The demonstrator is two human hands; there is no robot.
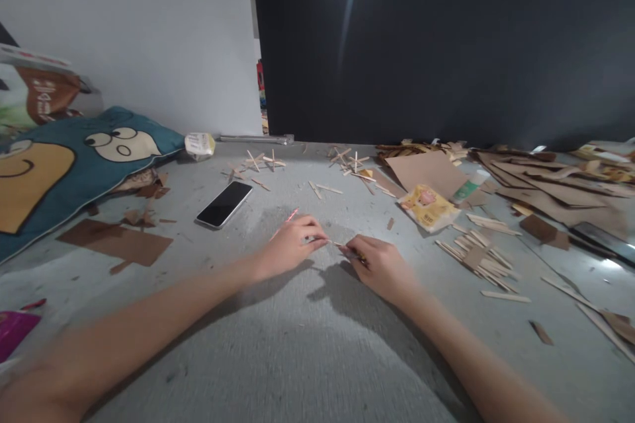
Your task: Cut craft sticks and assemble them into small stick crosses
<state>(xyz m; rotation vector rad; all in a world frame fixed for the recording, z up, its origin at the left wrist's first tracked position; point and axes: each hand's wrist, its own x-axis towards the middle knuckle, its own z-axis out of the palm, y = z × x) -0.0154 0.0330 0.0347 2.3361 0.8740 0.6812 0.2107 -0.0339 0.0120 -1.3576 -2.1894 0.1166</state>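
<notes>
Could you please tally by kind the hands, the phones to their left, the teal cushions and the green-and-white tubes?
Hands (left hand, right hand): 2
Phone: 1
Teal cushion: 1
Green-and-white tube: 1
Total: 5

Apparently a home, cartoon cushion (94, 165)

Teal cartoon-faced cushion (106, 152), dark-screened phone (225, 205) and purple packet (17, 334), all left of centre

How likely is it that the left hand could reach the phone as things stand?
Probably yes: the phone lies flat and uncovered near the left hand, and nothing seems to block the way, though that hand appears to pinch a thin stick.
</notes>
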